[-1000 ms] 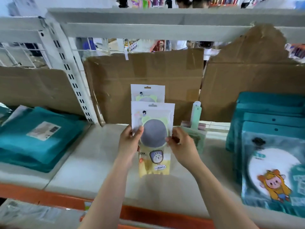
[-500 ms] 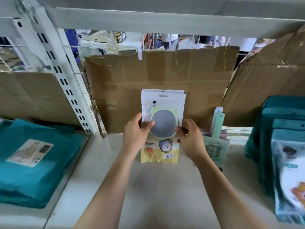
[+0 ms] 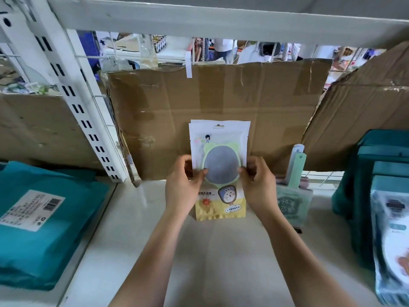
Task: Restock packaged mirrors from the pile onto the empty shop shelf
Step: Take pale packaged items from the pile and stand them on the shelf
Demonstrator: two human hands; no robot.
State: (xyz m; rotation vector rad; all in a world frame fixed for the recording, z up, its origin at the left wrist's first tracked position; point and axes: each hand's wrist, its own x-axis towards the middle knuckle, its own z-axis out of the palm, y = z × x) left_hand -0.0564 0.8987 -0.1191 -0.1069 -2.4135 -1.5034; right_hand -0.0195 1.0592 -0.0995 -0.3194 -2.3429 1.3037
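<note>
Standing upright on the shelf (image 3: pixel 221 251), mirror packet (image 3: pixel 220 138) pinched at its sides between left hand (image 3: pixel 181 187) and right hand (image 3: pixel 259 187)

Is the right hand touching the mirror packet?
Touching. Head view: the right hand pinches the mirror packet at its right edge, thumb on its front.

The mirror pack (image 3: pixel 221 167) carries Chinese print, the teal bag's label (image 3: pixel 33 209) a barcode; neither is legible.
</note>
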